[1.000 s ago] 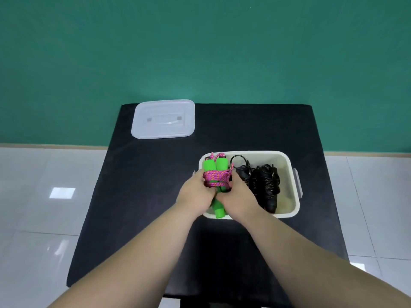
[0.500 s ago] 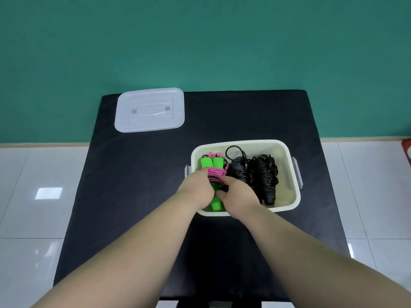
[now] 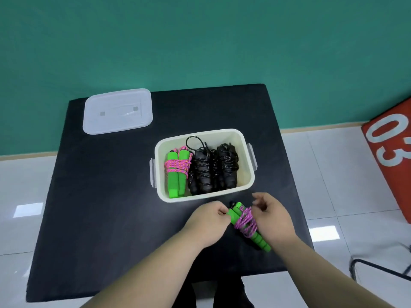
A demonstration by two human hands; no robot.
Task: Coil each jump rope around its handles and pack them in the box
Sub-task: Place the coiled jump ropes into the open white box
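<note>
A cream plastic box (image 3: 222, 194) stands on the black table (image 3: 106, 196). Inside it lie a coiled jump rope with green handles and pink cord (image 3: 176, 172) at the left and two coiled black jump ropes (image 3: 201, 172) (image 3: 226, 167) beside it. In front of the box a second green-handled jump rope (image 3: 244, 221) wound with pink-purple cord lies slanted on the table. My left hand (image 3: 209, 221) pinches its upper handle end. My right hand (image 3: 271, 216) holds the bundle from the right, fingers curled at the cord.
The clear box lid (image 3: 117, 111) lies at the table's far left corner. A red block marked 03 (image 3: 391, 152) stands on the floor to the right. A black metal frame (image 3: 378, 267) shows at the lower right. A green wall is behind.
Both hands have let go of the green rope inside the box and pulled back toward me. They now hold a second green-handled rope on the table in front of the box.
</note>
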